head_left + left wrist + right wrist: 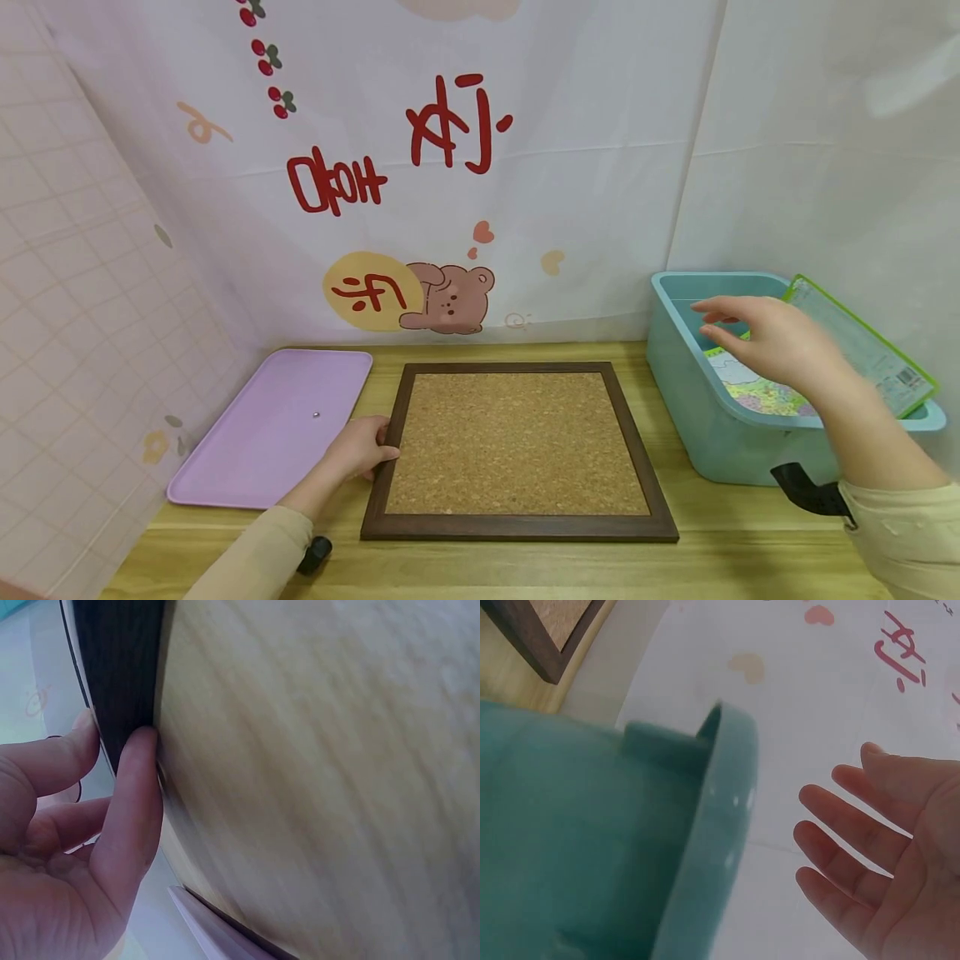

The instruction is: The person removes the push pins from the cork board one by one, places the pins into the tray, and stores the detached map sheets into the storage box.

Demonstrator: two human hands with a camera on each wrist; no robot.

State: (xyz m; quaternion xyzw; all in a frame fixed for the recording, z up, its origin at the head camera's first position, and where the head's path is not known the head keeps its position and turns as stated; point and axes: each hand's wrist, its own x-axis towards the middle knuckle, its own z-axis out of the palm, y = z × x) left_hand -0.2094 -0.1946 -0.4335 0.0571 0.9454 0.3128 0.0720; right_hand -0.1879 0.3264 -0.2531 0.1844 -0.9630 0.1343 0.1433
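A cork board (517,442) with a dark brown wooden frame lies flat on the table. My left hand (360,446) pinches the left side of its frame; in the left wrist view the thumb and a finger sit on either side of the dark frame edge (120,675). Over the left rim of a teal bin (667,400) hovers my right hand (780,342), its fingers loosely extended and holding nothing. Inside the bin are a green-edged flat pack (862,342) leaning on the rim and a colourful printed sheet (772,396). The right wrist view shows the right hand (877,832) apart from the bin wall.
To the left of the board lies a lilac tray (277,442) with a small shiny round object (316,414) on it. White printed cloth (585,167) hangs behind the table. The wooden table (525,571) shows in front of the board.
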